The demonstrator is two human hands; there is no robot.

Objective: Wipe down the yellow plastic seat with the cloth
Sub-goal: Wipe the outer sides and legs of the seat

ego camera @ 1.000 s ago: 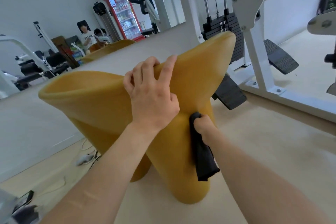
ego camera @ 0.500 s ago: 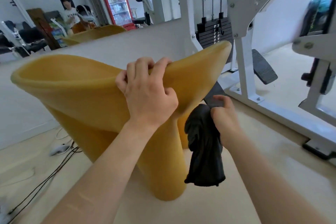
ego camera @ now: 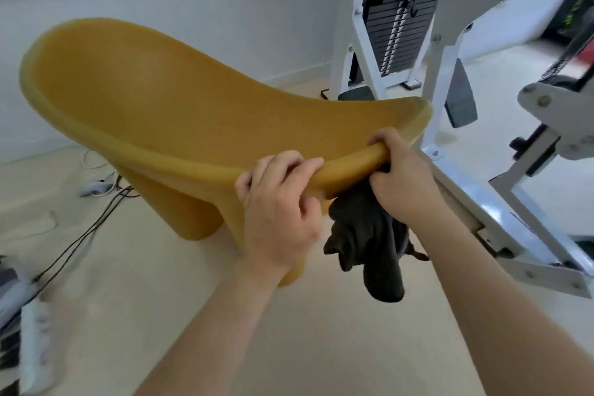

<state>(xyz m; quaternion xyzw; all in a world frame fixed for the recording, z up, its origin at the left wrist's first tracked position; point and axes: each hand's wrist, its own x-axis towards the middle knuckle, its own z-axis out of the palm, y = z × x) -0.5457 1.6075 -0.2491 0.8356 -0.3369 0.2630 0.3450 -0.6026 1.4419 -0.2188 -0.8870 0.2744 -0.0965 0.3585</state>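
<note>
– Both hands grip the near rim of the yellow seat (ego camera: 160,100), which stands on the floor (ego camera: 321,347) in front of us. Our left hand (ego camera: 279,212) curls its fingers over the rim. Our right hand (ego camera: 398,180) hooks the rim too and pinches the dark cloth (ego camera: 369,251) under it, so most of the cloth hangs free.
– How do we wipe well, then?
– We think we should gather the cloth into the palm, steady the seat with the left hand, and make long strokes along the rim and into the hollow.
– Is there any writing?
– No. On the seat, the cloth and the weight machine (ego camera: 398,26) behind, we can read no label.
</note>
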